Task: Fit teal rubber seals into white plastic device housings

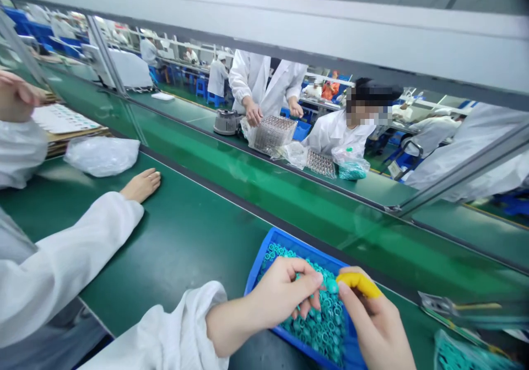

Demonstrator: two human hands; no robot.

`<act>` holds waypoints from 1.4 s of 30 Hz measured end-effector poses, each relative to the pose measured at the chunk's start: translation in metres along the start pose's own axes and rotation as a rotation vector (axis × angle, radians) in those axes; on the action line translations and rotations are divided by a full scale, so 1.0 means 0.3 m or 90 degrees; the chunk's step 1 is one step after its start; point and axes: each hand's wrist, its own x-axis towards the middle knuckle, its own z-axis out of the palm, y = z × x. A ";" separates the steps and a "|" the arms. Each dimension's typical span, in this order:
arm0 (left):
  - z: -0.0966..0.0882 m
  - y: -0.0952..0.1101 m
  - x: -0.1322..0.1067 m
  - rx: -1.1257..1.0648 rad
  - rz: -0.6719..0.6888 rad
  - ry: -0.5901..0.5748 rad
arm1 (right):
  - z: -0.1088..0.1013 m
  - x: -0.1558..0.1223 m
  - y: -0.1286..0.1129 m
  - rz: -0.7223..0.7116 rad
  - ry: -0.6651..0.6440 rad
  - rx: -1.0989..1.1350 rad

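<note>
A blue plastic tray [285, 247] sits on the green bench belt [173, 243], heaped with small teal rubber rings [324, 326]. My left hand [285, 295] is over the tray, its fingertips pinched on a teal ring. My right hand [372, 320] has a yellow finger cot [359, 284] and meets the left hand's fingertips. A single teal ring [332, 286] shows between the two hands. Part of the right hand's grip is hidden behind its own fingers.
A co-worker's hand [140, 185] in a white sleeve rests on the belt to my left, beside a plastic bag [102, 156]. A bag of teal rings [467, 356] lies at bottom right. Beyond a metal rail [264, 23], people in white work at a second belt with clear trays.
</note>
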 end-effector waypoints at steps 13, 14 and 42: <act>0.000 0.024 -0.027 0.025 -0.017 0.009 | 0.015 -0.018 -0.043 0.078 -0.021 0.104; 0.000 0.023 -0.026 0.026 -0.016 0.009 | 0.014 -0.019 -0.042 0.076 -0.023 0.103; -0.009 0.035 -0.041 -0.068 0.030 -0.030 | 0.026 -0.079 -0.038 -0.114 0.130 -0.103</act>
